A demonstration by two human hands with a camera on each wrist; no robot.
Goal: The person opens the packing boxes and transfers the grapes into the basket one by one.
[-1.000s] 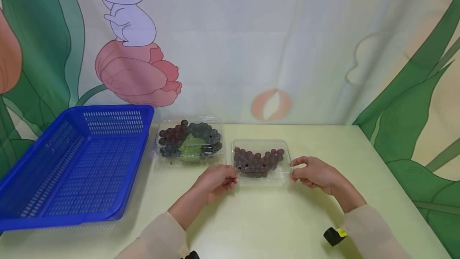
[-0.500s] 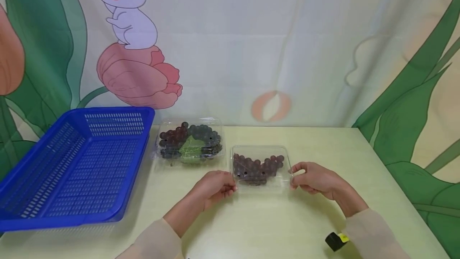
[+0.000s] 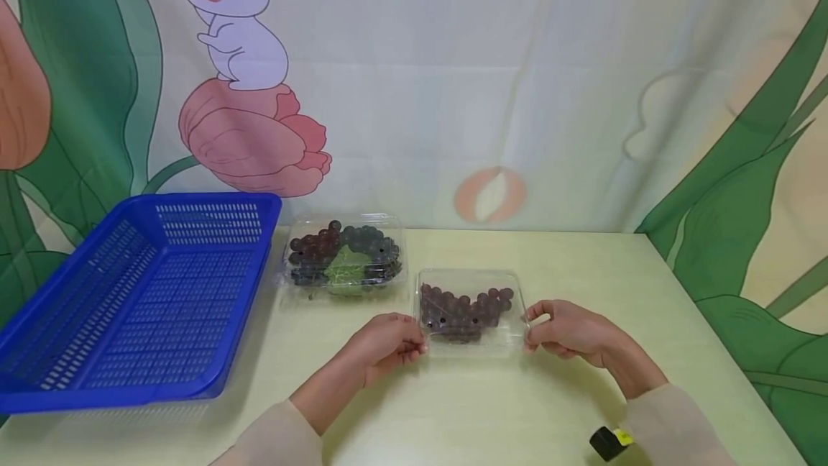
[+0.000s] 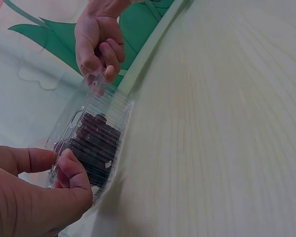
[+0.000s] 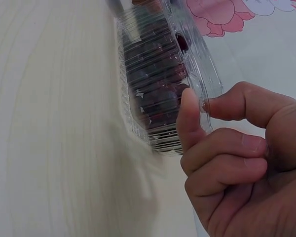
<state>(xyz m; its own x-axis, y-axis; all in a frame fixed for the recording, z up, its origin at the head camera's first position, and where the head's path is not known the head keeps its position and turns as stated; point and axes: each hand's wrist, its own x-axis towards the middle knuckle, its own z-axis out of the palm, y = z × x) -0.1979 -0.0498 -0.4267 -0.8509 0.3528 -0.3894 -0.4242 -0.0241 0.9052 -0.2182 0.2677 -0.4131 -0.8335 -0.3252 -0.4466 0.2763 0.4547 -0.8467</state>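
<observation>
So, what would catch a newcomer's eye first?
Probably the blue basket at the left of the table. Then the clear box of dark grapes, held at its ends by the left hand and right hand. On the backdrop, a white cartoon animal sits on a pink flower.

Flower-printed backdrop (image 3: 401,92) behind pale table (image 3: 479,408)

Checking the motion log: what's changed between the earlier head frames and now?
The clear box of red grapes has slid or been carried slightly toward the person over the table; left hand and right hand moved with it. Both keep holding its sides; nothing newly grasped or released. Unchanged: the mixed-grape box and blue basket, allowing for a slight camera shift.
</observation>
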